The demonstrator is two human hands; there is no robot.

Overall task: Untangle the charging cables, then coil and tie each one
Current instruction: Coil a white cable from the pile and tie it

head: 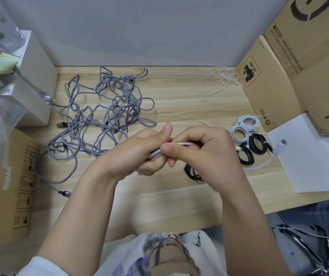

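Note:
Both my hands meet above the middle of the wooden table. My left hand grips a folded bundle of white cable, thumb up. My right hand pinches the same bundle from the right. The cable's loose tail runs right to a plug over a white sheet. A big tangle of grey braided cables lies at the left. Tied white coils and black coils sit at the right; another black coil shows under my right wrist.
White zip ties lie at the back right, one more tie beyond my hands. Cardboard boxes crowd the right. A white box, bags and a flat carton fill the left. A white sheet covers the right corner.

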